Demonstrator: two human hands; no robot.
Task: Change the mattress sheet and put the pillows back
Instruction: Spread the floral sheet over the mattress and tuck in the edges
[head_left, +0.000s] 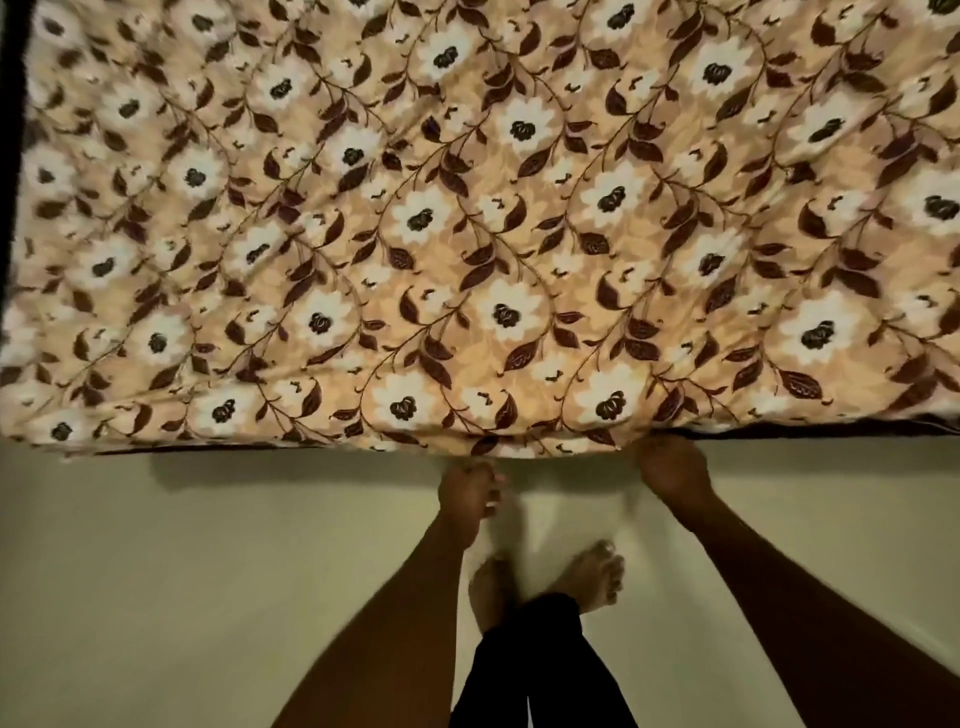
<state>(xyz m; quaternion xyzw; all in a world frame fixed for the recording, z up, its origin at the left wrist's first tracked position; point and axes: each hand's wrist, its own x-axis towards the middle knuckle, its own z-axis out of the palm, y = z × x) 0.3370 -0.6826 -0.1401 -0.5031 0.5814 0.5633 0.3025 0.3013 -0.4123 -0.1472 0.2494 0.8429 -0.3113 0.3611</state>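
Note:
A beige sheet (467, 218) printed with white flowers and brown leaves covers the mattress and fills the upper part of the view. Its near edge hangs over the mattress side. My left hand (467, 493) sits just below that edge with curled fingers pinching the hem. My right hand (672, 467) grips the edge a little further right, fingers curled under the fabric. Both hands are blurred. No pillow is in view.
Pale floor (208, 571) stretches below the bed edge. My bare feet (550, 582) and dark trouser legs stand close to the bed between my arms. A dark strip (8, 78) runs along the bed's left side.

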